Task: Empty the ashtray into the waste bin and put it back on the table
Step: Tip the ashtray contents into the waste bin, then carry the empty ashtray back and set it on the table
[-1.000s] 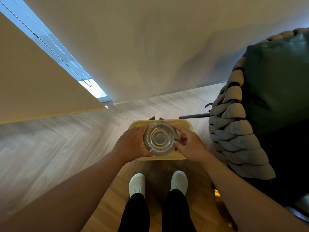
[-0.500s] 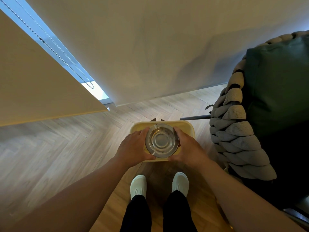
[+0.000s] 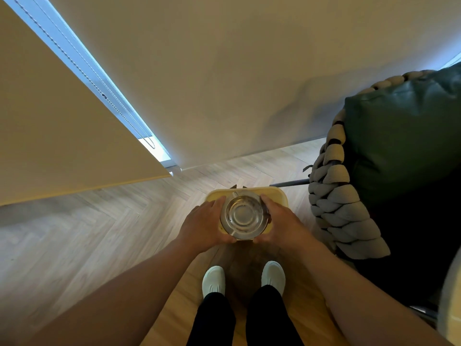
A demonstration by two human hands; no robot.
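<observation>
A round clear glass ashtray (image 3: 243, 216) is held level between both hands, directly over a pale yellow waste bin (image 3: 277, 194) standing on the wood floor. My left hand (image 3: 204, 224) clasps the ashtray's left rim, and my right hand (image 3: 279, 223) clasps its right rim. The ashtray's bowl faces up and looks bare inside. Most of the bin's opening is hidden beneath the ashtray and my hands.
A grey braided armchair (image 3: 334, 203) with a dark green cushion (image 3: 404, 136) stands close on the right. A dark metal rod (image 3: 290, 183) lies behind the bin. A white wall (image 3: 224, 83) and a window blind (image 3: 55, 136) are ahead. My white shoes (image 3: 214, 280) stand just short of the bin.
My right hand moved from fingertip contact at the ashtray's right edge to a full clasp on its rim. The ashtray stays over the bin.
</observation>
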